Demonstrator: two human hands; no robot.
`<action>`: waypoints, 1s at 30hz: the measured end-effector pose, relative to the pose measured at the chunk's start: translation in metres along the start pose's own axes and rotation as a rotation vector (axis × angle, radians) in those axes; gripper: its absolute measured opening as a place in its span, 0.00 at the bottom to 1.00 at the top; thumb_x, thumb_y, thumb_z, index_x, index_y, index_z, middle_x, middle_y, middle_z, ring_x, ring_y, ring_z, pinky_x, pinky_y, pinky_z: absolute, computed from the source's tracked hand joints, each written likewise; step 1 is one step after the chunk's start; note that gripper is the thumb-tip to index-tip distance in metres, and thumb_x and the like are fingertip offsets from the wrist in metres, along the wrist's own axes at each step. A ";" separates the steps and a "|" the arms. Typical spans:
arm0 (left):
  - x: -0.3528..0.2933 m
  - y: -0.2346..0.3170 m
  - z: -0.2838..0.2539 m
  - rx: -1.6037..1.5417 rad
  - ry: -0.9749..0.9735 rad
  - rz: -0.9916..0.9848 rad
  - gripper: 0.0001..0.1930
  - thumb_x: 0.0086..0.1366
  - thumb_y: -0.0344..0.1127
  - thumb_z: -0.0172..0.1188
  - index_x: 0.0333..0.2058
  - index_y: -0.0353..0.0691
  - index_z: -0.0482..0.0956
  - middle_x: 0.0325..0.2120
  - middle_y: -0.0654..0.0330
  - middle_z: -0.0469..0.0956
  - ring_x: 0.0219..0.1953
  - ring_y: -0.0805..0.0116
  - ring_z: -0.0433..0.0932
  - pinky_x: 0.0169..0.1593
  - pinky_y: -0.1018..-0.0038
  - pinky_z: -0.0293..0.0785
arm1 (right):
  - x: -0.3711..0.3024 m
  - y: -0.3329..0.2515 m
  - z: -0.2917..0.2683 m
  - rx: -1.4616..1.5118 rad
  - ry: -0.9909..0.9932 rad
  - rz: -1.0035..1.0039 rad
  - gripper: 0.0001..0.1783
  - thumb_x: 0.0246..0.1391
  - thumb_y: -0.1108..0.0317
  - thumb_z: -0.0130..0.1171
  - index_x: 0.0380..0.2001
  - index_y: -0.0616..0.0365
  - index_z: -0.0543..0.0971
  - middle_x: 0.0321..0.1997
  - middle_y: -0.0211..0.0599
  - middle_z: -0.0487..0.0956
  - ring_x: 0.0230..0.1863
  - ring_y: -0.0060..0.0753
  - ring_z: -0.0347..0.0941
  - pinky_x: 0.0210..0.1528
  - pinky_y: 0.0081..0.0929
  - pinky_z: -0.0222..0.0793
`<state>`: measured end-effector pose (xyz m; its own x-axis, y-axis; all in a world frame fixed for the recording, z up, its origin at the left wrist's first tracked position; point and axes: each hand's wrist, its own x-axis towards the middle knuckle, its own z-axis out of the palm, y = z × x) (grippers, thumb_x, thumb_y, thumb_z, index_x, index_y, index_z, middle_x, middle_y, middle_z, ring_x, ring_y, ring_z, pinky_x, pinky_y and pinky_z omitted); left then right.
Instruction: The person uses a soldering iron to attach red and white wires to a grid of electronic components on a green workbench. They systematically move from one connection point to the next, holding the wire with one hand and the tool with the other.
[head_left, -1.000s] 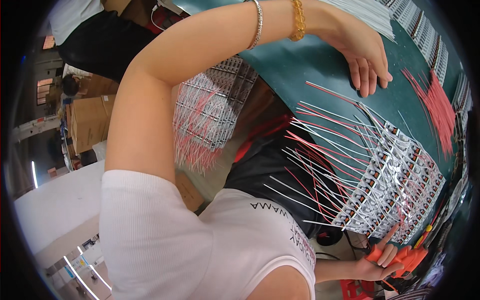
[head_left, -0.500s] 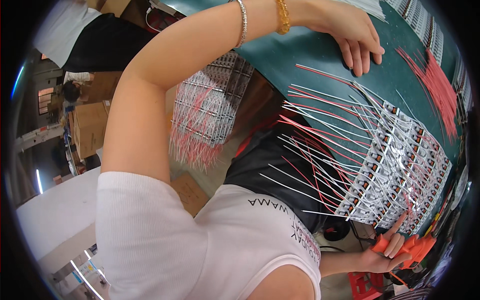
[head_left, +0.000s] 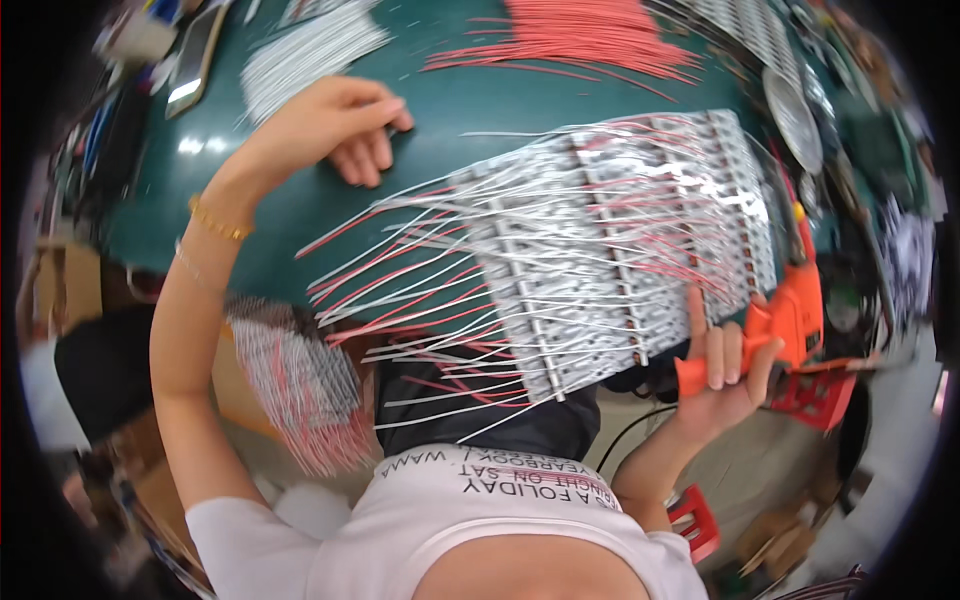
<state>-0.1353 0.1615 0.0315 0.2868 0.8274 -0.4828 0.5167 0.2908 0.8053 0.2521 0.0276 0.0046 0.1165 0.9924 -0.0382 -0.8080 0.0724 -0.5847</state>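
An orange gun-shaped hand tool (head_left: 790, 320) sits at the right, with my right hand (head_left: 728, 385) closed around its handle and the index finger stretched forward. What its tip touches is not clear. Beside that hand lies a wide panel of small white parts in rows (head_left: 630, 240), at the table's near edge. Red and white wires (head_left: 420, 270) cross the panel and fan out past its left side. Over the green table, my left hand (head_left: 350, 130) has its fingers loosely bent and apart, with nothing seen in them. It is nearest to the white wire bundle (head_left: 310, 55).
A pile of red wires (head_left: 590, 40) lies at the back of the green table (head_left: 240, 170). A phone (head_left: 197, 60) rests at the far left. Another wired panel (head_left: 300, 370) hangs below the table's left edge. A red plastic stool (head_left: 692, 525) stands at lower right.
The view has swung round, so the table and panel appear more level. My left hand remains over the table with fingers loose. My right hand still grips the orange tool.
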 end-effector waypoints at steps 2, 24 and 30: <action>0.015 0.015 0.008 0.093 0.037 0.118 0.16 0.68 0.44 0.49 0.38 0.36 0.77 0.23 0.63 0.78 0.22 0.77 0.77 0.26 0.83 0.72 | 0.000 -0.001 0.000 -0.012 0.002 -0.030 0.24 0.66 0.57 0.38 0.56 0.65 0.62 0.12 0.21 0.55 0.11 0.18 0.54 0.70 0.56 0.36; 0.089 0.067 0.087 0.061 -0.111 0.468 0.14 0.67 0.39 0.51 0.44 0.36 0.77 0.38 0.63 0.78 0.40 0.77 0.74 0.45 0.80 0.68 | -0.044 0.002 0.011 -0.045 0.096 -0.011 0.23 0.65 0.56 0.36 0.53 0.63 0.64 0.09 0.22 0.57 0.09 0.20 0.55 0.63 0.61 0.51; 0.086 0.066 0.080 0.022 -0.122 0.446 0.15 0.67 0.38 0.50 0.44 0.34 0.77 0.39 0.60 0.78 0.40 0.76 0.74 0.45 0.80 0.68 | -0.033 0.008 0.015 -0.067 0.029 0.023 0.24 0.66 0.54 0.34 0.54 0.63 0.63 0.10 0.20 0.57 0.11 0.18 0.57 0.65 0.61 0.46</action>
<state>-0.0119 0.2132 0.0155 0.5769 0.8066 -0.1285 0.3379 -0.0924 0.9366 0.2334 -0.0029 0.0131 0.1158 0.9904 -0.0753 -0.7706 0.0418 -0.6360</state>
